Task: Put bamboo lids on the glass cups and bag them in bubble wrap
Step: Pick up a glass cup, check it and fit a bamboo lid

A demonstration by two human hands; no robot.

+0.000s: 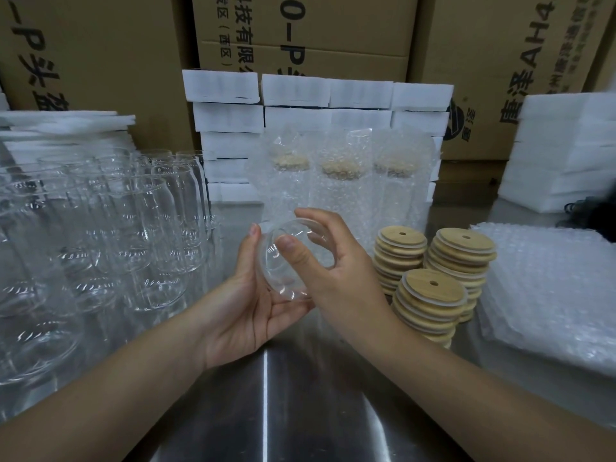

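One clear glass cup [293,261], unlidded, held tipped on its side at centre. I see bare cups [100,228] crowding the left, three stacks of bamboo lids [430,295] right, flat bubble-wrap bags [546,295] piled beyond, three lidded bagged cups [340,185] standing behind.

- glass cup [293,261], centre: clear, colourless
- spare cups [100,228], 9 o'clock: clear, white glints
- bamboo lids [433,288], 4 o'clock: pale tan, fine grain, whitish rim rings
- bubble wrap bags [546,295], 3 o'clock: translucent white, dotted bubbles
- foam blocks [293,91], 12 o'clock: white
- cardboard boxes [100,45], 11 o'clock: brown, black print
- table [300,411], 6 o'clock: silver-grey, streaky reflections
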